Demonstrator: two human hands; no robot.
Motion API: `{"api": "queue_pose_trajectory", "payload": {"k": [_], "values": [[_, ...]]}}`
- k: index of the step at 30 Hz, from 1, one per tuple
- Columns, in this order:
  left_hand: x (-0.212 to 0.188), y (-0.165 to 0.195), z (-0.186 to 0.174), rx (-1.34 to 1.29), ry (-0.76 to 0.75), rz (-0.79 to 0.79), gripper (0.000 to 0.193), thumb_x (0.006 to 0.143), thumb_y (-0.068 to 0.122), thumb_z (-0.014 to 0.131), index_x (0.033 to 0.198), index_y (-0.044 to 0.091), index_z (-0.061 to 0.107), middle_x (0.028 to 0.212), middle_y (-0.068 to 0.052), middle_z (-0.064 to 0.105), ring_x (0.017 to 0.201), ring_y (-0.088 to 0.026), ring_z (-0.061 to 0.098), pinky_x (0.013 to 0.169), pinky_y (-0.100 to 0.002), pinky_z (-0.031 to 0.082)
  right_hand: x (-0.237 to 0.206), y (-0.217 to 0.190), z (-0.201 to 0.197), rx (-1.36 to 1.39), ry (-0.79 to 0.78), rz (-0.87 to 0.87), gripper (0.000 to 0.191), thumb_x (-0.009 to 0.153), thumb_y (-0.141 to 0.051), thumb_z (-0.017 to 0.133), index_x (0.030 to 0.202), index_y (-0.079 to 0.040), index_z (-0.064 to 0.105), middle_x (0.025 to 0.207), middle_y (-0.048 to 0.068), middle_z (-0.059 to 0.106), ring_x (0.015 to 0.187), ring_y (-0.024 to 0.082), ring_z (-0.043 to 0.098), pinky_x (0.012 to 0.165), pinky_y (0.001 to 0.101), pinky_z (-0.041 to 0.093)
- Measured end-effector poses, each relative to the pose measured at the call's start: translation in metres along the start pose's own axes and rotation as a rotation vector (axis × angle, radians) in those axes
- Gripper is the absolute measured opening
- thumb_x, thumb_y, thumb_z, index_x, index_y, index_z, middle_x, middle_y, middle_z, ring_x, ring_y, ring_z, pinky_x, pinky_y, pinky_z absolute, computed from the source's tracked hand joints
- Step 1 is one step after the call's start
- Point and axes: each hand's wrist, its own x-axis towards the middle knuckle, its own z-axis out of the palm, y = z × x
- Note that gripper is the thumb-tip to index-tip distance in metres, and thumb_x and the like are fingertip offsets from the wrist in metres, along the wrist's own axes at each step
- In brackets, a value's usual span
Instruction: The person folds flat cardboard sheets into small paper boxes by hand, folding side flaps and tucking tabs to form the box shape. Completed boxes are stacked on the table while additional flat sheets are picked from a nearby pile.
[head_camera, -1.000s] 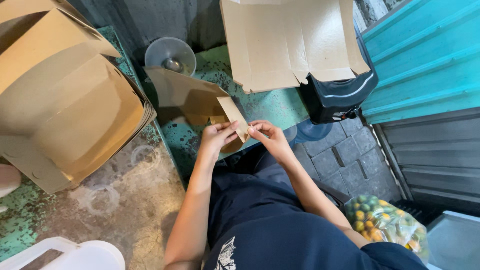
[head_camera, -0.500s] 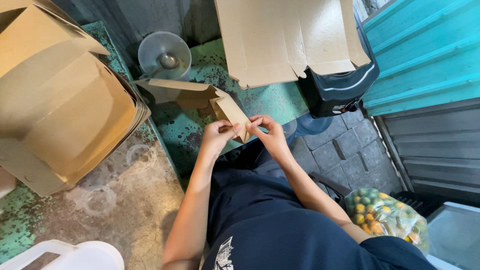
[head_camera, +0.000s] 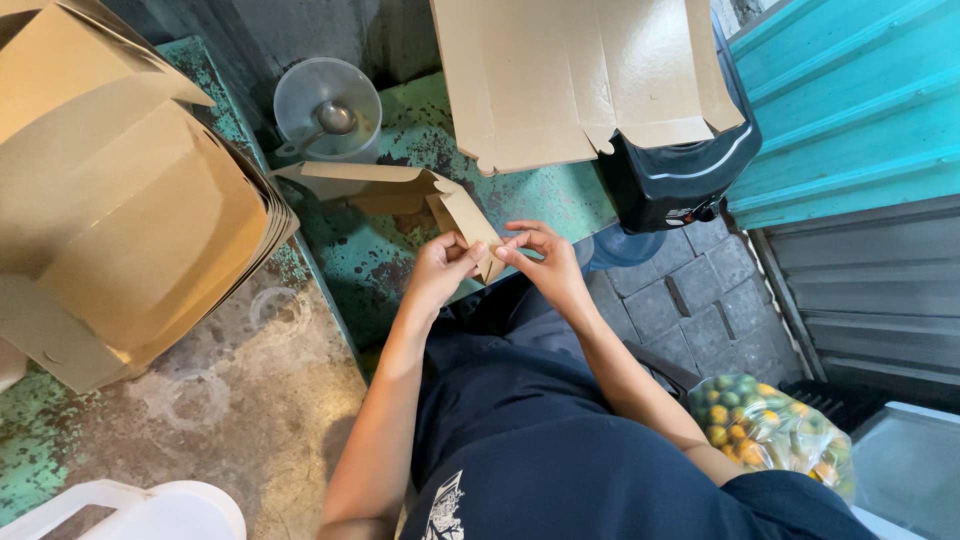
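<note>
A brown cardboard box blank (head_camera: 400, 195) lies partly folded on the worn green table (head_camera: 385, 265) in front of me. My left hand (head_camera: 440, 268) and my right hand (head_camera: 540, 262) both pinch its near flap, fingertips almost meeting at the flap's lower corner. The flap stands tilted up between the two hands, while the rest of the blank spreads flat toward the far left.
A stack of flat brown cardboard blanks (head_camera: 120, 190) fills the left. Another opened blank (head_camera: 580, 75) leans at the back over a black appliance (head_camera: 680, 170). A clear bowl with a metal spoon (head_camera: 328, 108) sits behind. A bag of small citrus fruit (head_camera: 765, 430) lies lower right; a white plastic container (head_camera: 150, 510) sits lower left.
The box blank has been pressed flatter on the table. Both hands stay on the near flap, slightly shifted and closer together at its corner.
</note>
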Motion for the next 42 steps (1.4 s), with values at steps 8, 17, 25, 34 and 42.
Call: {"api": "queue_pose_trajectory", "payload": {"k": [8,17,25,34,42], "values": [[0.000,0.003,0.009,0.027,-0.001,0.099,0.019,0.099,0.018,0.073,0.110,0.004,0.066,0.091,-0.001,0.072,0.076,-0.005,0.059,0.068,-0.021,0.046,0.002,-0.011,0.005,0.056,0.023,0.026,0.009,0.086,-0.005,0.078,0.091,0.002,0.075,0.120,0.011,0.065,0.108,0.020,0.069,0.092,0.0347,0.059],[-0.008,0.028,0.016,0.130,0.069,0.031,0.047,0.104,0.032,0.052,0.146,0.014,0.039,0.117,-0.005,0.067,0.097,-0.015,0.071,0.077,-0.037,0.064,-0.002,-0.016,0.014,-0.074,0.053,-0.015,0.015,0.083,-0.008,0.084,0.090,0.001,0.075,0.117,0.011,0.067,0.108,0.021,0.070,0.089,0.0358,0.060],[-0.019,0.031,0.016,0.597,0.026,-0.091,0.038,0.098,0.024,0.060,0.131,0.006,0.054,0.102,-0.019,0.074,0.091,-0.032,0.073,0.074,-0.044,0.060,0.031,-0.001,0.012,0.248,-0.154,0.397,0.042,0.095,-0.045,0.065,0.111,-0.009,0.078,0.142,0.009,0.063,0.134,0.018,0.052,0.112,0.0467,0.036],[-0.020,0.024,0.015,0.800,0.105,-0.027,0.034,0.097,0.029,0.063,0.124,0.010,0.058,0.104,-0.023,0.073,0.099,-0.039,0.070,0.084,-0.045,0.053,0.042,0.017,0.017,0.382,-0.082,0.564,0.042,0.090,-0.043,0.074,0.113,-0.008,0.077,0.116,0.005,0.073,0.116,0.017,0.063,0.103,0.0393,0.046],[-0.010,0.019,0.006,0.780,0.325,0.167,0.023,0.098,0.031,0.067,0.104,0.008,0.065,0.095,-0.014,0.076,0.084,-0.031,0.072,0.073,-0.040,0.054,0.030,0.016,0.017,-0.126,0.054,0.010,0.031,0.095,-0.031,0.075,0.098,0.000,0.070,0.084,0.001,0.072,0.077,0.003,0.065,0.063,0.0208,0.049]]}}
